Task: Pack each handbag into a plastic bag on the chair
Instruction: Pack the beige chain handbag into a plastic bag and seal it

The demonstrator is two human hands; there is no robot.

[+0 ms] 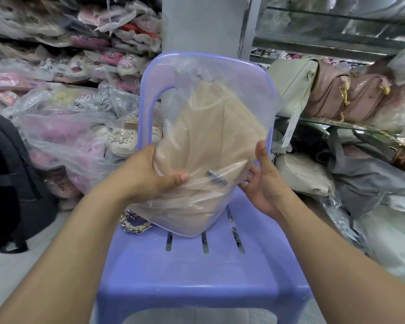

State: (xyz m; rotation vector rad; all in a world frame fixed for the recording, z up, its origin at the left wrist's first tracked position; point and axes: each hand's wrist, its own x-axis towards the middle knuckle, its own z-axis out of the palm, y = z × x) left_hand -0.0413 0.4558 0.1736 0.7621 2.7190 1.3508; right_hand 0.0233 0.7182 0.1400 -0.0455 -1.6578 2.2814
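On the purple chair (197,277) the beige handbag (211,136) stands almost wholly inside the clear plastic bag (220,73), left hand (147,174) gripping its left side, right hand (264,183) spread loosely at its right edge, with its chain strap (133,223) still outside and the shelf handbags (337,97) at right apparently unpacked.

One camera, worn on the person's head, looks forward and down onto the purple chair (197,272). It sits close, so the seat fills the lower middle and the backrest faces the lens head-on. The wide angle takes in both sides. The glass shelf (337,123) at right looks slanted, probably from lens bending at the blurred edges.
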